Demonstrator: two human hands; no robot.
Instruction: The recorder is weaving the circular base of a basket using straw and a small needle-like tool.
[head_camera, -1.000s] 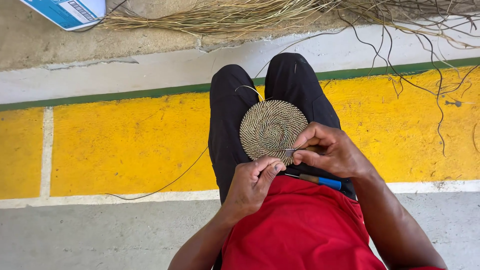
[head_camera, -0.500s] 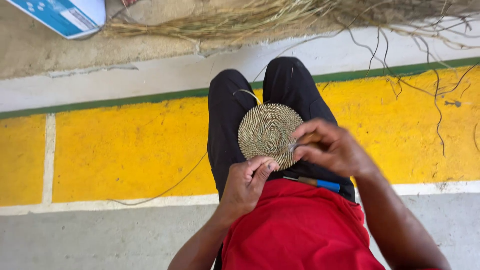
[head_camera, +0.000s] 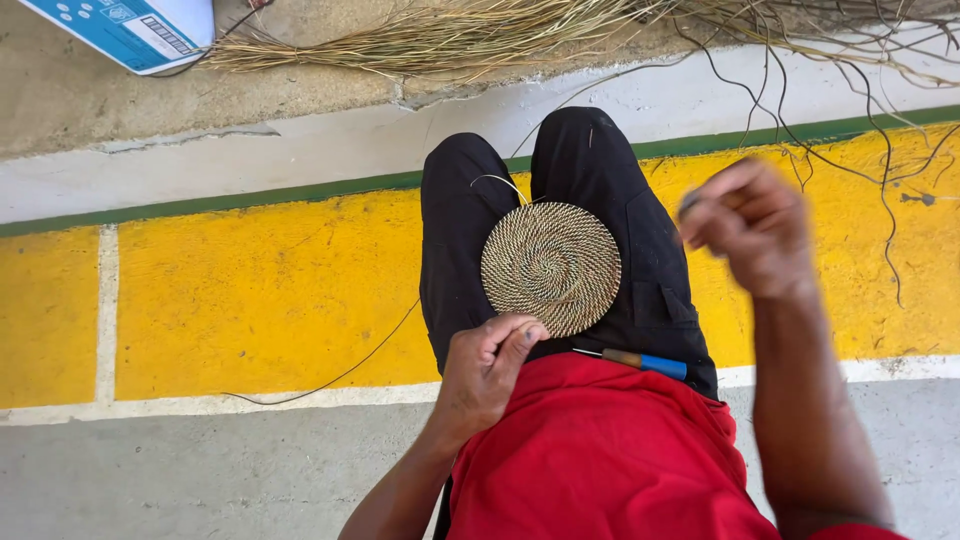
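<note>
— Where's the left hand (head_camera: 487, 372)?

— Its fingers are clamped on the near edge of the woven disc (head_camera: 551, 268), which rests on the knees.

— And the right hand (head_camera: 752, 228)?

— Raised beside it, fingers pinched together, blurred. I'd pull evenly, keeping the disc flat.

My right hand (head_camera: 752, 228) is a blur, so I can't tell what the fingers pinch, if anything. My left hand (head_camera: 487, 370) covers the lower rim of the disc (head_camera: 550, 265). The box (head_camera: 135, 30) and the grass (head_camera: 480, 35) run off the top edge.
</note>
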